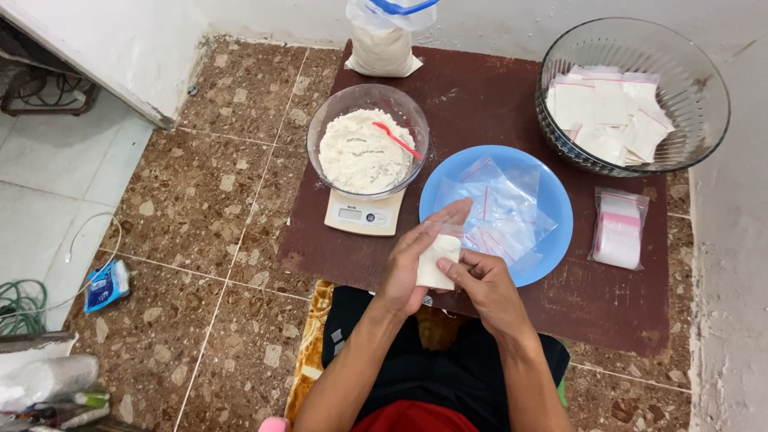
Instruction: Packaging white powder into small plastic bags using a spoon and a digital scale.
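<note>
Both hands are working on one small clear zip bag (438,260) that is already holding white powder: the left hand (416,260) is wrapping its fingers around the bag's side and top, while the right hand (484,282) is pinching its lower edge, so both are closed on it just above the near edge of the dark brown surface (496,104). The bag looks filled, and the hands seem to be pressing its top shut. A good share of the work appears done, since the large glass bowl (704,76) at the far right is holding a pile of filled, flat packets. Plenty is still waiting: the smaller glass bowl (328,128) on the cream kitchen scale (362,214) is sitting nearly full of powder with a red spoon (396,138) in it, empty bags are lying on the blue plate (552,200), a pack of unused bags (618,230) is resting beside it, and a big sack of powder (382,50) is standing behind. Nothing is blocking the hands; the plate lies just beyond them.
</note>
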